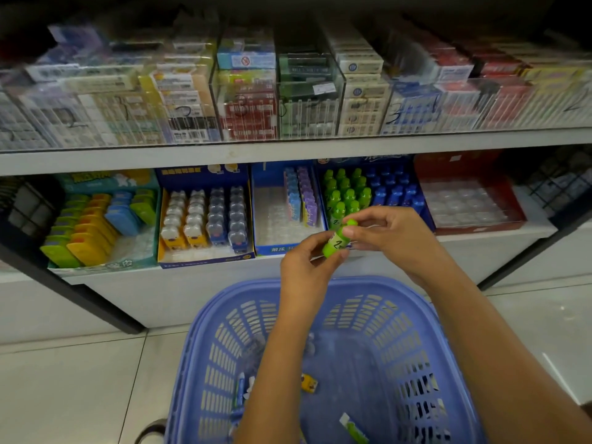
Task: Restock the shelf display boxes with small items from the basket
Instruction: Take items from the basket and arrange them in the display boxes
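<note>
A small green bottle [337, 240] is held between both hands just above the blue plastic basket [397, 318]. My left hand [304, 267] pinches its lower end. My right hand [389, 230] pinches its cap end. Right behind them on the lower shelf stands the display box of green and blue bottles [368, 190]. In the basket lie a few loose items: a yellow one [309, 382], a green-and-white packet [354, 427] and a blue tube [240, 389]. My forearms hide part of the basket's inside.
Left of the bottle box stand a blue box with purple and blue packs [285, 206], a box of bear-shaped containers [205, 216] and one of coloured tins [96, 225]. A red tray [467, 200] is at the right. Clear cases of cartons [288, 94] fill the upper shelf.
</note>
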{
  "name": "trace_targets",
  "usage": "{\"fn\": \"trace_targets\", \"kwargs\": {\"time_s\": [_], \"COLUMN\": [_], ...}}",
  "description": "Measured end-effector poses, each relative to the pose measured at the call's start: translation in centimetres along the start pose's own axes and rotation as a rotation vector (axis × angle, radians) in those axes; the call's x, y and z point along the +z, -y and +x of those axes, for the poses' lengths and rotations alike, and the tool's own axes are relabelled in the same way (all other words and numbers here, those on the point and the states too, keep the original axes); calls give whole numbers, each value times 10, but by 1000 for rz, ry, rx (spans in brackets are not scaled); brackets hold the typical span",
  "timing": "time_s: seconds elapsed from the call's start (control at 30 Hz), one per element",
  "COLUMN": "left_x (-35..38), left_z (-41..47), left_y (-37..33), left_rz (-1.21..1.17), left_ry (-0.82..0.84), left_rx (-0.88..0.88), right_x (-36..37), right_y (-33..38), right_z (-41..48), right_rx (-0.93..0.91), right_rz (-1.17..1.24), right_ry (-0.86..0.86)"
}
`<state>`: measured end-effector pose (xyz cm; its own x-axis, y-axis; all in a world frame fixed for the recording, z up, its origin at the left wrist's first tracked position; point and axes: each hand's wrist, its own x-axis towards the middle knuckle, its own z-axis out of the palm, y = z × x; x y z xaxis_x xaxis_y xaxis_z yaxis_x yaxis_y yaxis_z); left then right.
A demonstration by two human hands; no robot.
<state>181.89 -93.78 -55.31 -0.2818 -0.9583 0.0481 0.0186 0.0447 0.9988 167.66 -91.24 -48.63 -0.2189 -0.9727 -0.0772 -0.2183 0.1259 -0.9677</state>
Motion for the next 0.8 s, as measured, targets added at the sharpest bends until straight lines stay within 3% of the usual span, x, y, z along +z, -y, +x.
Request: {"fn": "trace_targets", "kwargs": {"time_s": [0.13,0.23,0.37,0.53,0.8], "left_x": [17,31,43,41,41], "left_z": [3,5,1,4,10], "left_y": [4,12,26,30,31], "left_rz": [130,458,871,939,947], "left_ry": [-11,133,304,305,324], "left_rx": [51,94,178,231,211], "right_x": [-13,-32,-44,-49,-49], "right_y": [-6,-15,-37,-51,-50], "right_z": [9,28,58,81,102], "right_rx": [-70,-138,-141,-148,38], "right_rz": [-149,-335,-502,-550,-581], "right_ry": [-121,-262,-241,-201,-109]}}
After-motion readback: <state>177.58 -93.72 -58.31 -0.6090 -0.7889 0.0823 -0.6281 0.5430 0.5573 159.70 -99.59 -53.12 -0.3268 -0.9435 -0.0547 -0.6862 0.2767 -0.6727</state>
